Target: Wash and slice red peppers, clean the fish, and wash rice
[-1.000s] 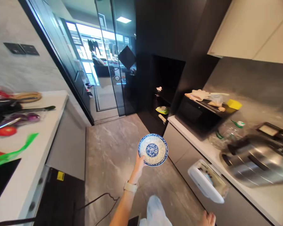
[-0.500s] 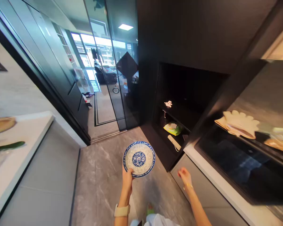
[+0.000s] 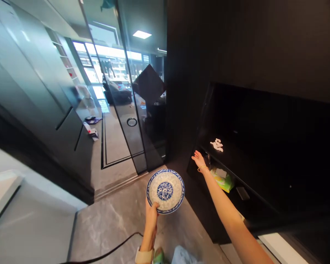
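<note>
My left hand grips the near rim of a white plate with blue patterns, thumb on top. The plate is held out over the floor, its face turned up toward me. Off to the right, my right hand reaches to the left front edge of a dark cabinet niche. Its fingers are stretched out with nothing in them; whether they touch the cabinet I cannot tell. Just right of that hand, a green and yellow packet lies on the lower shelf, partly covered by my forearm.
A sliding glass door with a round handle stands ahead, a room behind it. On the niche's upper shelf sits a small white piece. A black cable crosses the floor. Counter corners show at left and lower right.
My right hand has moved forward and up to the cabinet niche, its fingers now extended. The view has come closer to the door and niche. My left hand still holds the plate.
</note>
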A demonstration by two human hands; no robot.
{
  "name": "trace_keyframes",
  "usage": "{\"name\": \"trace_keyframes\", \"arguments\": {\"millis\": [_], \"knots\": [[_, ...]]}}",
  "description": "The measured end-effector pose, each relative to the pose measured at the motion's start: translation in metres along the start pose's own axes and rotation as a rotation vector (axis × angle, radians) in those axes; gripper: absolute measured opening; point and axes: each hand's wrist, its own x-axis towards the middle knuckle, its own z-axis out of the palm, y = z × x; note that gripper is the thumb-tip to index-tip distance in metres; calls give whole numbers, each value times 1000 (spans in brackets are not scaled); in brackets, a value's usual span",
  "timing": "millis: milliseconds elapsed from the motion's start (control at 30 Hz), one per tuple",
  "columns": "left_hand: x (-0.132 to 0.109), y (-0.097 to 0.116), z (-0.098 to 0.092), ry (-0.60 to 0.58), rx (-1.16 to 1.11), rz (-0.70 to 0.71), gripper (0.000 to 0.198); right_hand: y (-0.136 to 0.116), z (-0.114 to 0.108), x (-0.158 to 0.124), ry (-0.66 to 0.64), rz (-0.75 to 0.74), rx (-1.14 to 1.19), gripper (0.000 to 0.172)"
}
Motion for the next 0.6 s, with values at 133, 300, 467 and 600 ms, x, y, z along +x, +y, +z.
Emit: {"name": "trace_keyframes", "arguments": {"millis": [133,300,467,600], "knots": [[64,18,21,-89,-3,-47,71,-22,22,80,84,-47,-6,62],[125,33,49,-100,-81,-53,73,-25,47,142,274,-206,-87,68],[173,49,77,-119,-105,-177,78,-2,64,155,494,-388,-287,69],[201,61,93,-135,-121,-136,80,5,67,154,541,-411,-268,64]]}}
